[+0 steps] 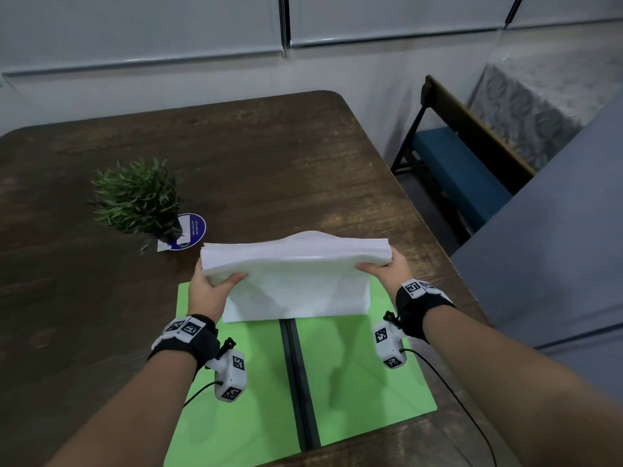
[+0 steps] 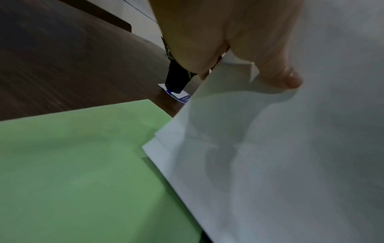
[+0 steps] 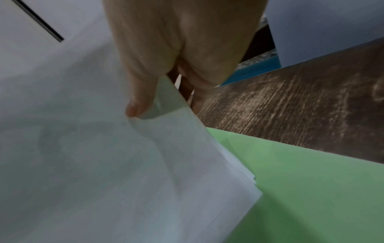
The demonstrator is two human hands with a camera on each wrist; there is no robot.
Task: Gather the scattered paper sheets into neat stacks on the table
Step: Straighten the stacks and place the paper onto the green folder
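A thick bundle of white paper sheets [image 1: 296, 281] stands on its long lower edge on a green mat [image 1: 354, 382], its top bowed towards me. My left hand [image 1: 210, 288] grips its left end, thumb on the near face [image 2: 286, 78]. Its right end is gripped by my right hand [image 1: 387, 266], thumb pressed on the sheets [image 3: 137, 105]. In the wrist views the sheets [image 2: 270, 164] [image 3: 104, 164] have slightly uneven lower corners above the mat [image 2: 72, 172] [image 3: 311, 189]. The fingers behind the paper are hidden.
The mat, split by a dark strip [image 1: 296, 382], lies on a dark wooden table [image 1: 236, 156]. A small potted plant [image 1: 138, 197] stands on a blue round card [image 1: 192, 232] at the left. A blue-seated chair [image 1: 462, 176] and a grey surface [image 1: 556, 247] are at the right.
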